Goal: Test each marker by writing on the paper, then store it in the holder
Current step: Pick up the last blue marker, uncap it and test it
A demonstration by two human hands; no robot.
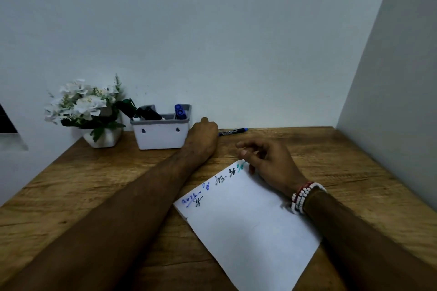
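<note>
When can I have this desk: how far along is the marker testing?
Nearly done, it seems. Done: scribbles on the paper; black markers and blue markers stand in the holder. In hand: the left hand is at the only marker lying on the table, grip hidden. Left: test it, store it.

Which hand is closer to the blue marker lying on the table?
Left. The left hand is right at one end of the marker, maybe touching it. The right hand is apart from it, nearer the camera, over the far corner of the paper.
</note>
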